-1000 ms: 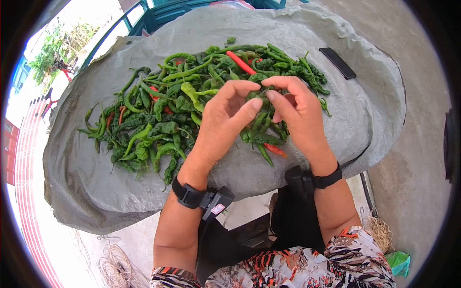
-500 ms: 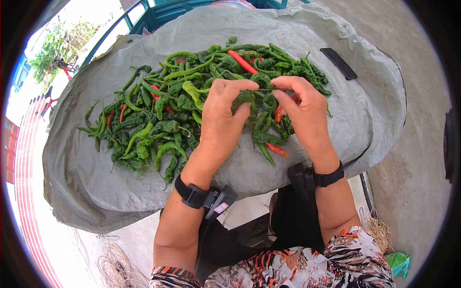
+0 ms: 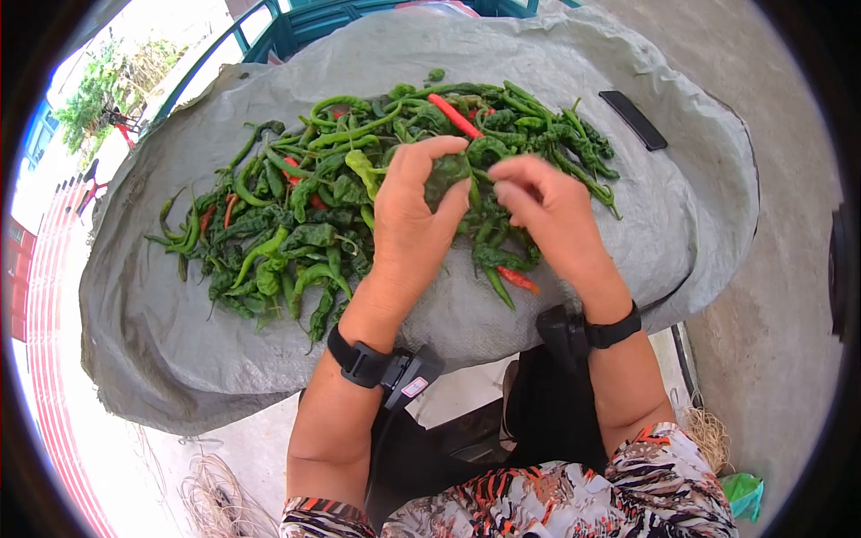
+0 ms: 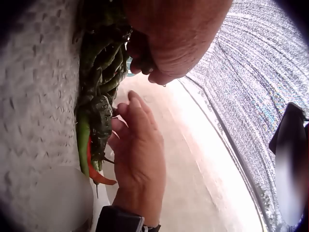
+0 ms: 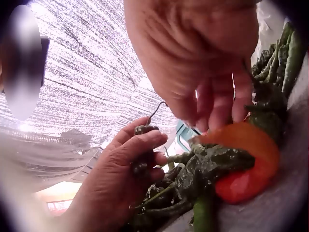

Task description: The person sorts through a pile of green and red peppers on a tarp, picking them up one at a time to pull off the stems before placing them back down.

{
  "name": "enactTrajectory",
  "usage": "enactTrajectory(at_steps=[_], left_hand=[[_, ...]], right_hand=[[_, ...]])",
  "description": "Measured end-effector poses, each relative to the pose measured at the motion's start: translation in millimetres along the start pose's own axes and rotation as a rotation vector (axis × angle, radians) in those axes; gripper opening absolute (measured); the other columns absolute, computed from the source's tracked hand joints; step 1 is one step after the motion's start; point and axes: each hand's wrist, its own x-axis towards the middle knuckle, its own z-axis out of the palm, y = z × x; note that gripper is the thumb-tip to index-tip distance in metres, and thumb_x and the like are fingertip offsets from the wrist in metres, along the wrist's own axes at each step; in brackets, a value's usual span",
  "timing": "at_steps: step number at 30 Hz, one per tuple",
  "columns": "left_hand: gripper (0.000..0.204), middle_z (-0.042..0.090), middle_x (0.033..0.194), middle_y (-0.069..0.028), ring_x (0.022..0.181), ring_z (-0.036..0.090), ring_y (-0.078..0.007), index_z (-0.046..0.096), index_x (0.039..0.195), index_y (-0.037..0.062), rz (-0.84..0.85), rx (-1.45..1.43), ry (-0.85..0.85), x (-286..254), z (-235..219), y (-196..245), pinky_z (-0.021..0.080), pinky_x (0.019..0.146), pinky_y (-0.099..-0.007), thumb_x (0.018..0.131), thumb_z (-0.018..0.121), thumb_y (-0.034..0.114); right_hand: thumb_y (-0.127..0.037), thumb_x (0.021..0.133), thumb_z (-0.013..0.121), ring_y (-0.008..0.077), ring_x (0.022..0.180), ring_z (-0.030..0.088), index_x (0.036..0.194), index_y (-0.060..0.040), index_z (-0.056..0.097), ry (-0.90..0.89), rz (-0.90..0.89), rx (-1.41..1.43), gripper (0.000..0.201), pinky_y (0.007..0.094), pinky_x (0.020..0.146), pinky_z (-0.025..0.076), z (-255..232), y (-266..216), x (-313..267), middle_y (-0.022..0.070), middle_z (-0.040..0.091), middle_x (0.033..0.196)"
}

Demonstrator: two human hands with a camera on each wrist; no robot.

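In the head view my left hand (image 3: 408, 211) holds a dark green chili pepper (image 3: 446, 175) between thumb and fingers, above the middle of a pile of chili peppers (image 3: 305, 238). Its thin stem (image 5: 157, 112) sticks up in the right wrist view. Just right of that pepper is my right hand (image 3: 552, 206), blurred, with bent, loose fingers and nothing visible between them. Most of the pile is green and wrinkled. A long red pepper (image 3: 456, 117) lies behind the hands, and an orange-red one (image 3: 518, 281) lies at the near edge.
A grey woven sheet (image 3: 224, 368) lies under the peppers. On its right side rests a black phone (image 3: 633, 119). Beyond the far edge stands a teal metal frame (image 3: 323, 22). Bundles of pale string (image 3: 708, 439) and a green bag (image 3: 743, 495) are on the ground.
Both hands were together at the fingertips around the green pepper. The left hand now has it alone; the right fingers have come off it and blur with motion. The pile looks nearly the same.
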Motion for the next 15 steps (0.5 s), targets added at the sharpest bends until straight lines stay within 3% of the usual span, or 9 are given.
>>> enactTrajectory(at_steps=[1, 7, 15], left_hand=[[0.038, 0.062, 0.110, -0.0038, 0.099, 0.060, -0.0122, 0.060, 0.123, 0.0050, 0.016, 0.030, -0.017, 0, 0, 1, 0.048, 0.088, -0.0264, 0.086, 0.067, -0.004], [0.044, 0.068, 0.109, -0.0067, 0.097, 0.064, -0.0150, 0.061, 0.124, 0.0063, -0.045, 0.011, -0.051, 0, 0, 12, 0.050, 0.087, -0.0277, 0.082, 0.070, -0.004], [0.055, 0.070, 0.112, -0.0093, 0.101, 0.067, -0.0176, 0.059, 0.128, 0.0097, 0.032, 0.017, -0.133, -2, 1, 12, 0.053, 0.082, -0.0294, 0.077, 0.075, -0.004]], right_hand=[[-0.009, 0.090, 0.068, 0.0098, 0.073, 0.062, 0.111, -0.0028, 0.066, 0.027, 0.088, 0.092, 0.021, 0.0258, 0.064, 0.050, -1, -7, 0, 0.0054, 0.065, 0.083], [-0.017, 0.097, 0.065, 0.0066, 0.066, 0.058, 0.112, -0.0023, 0.063, -0.155, -0.040, 0.258, 0.021, 0.0217, 0.061, 0.048, -3, -11, -4, 0.0024, 0.064, 0.083], [-0.025, 0.103, 0.057, 0.0074, 0.061, 0.056, 0.108, -0.0031, 0.062, -0.014, 0.055, 0.541, 0.023, 0.0219, 0.056, 0.045, 4, -15, -6, 0.0022, 0.063, 0.080]])
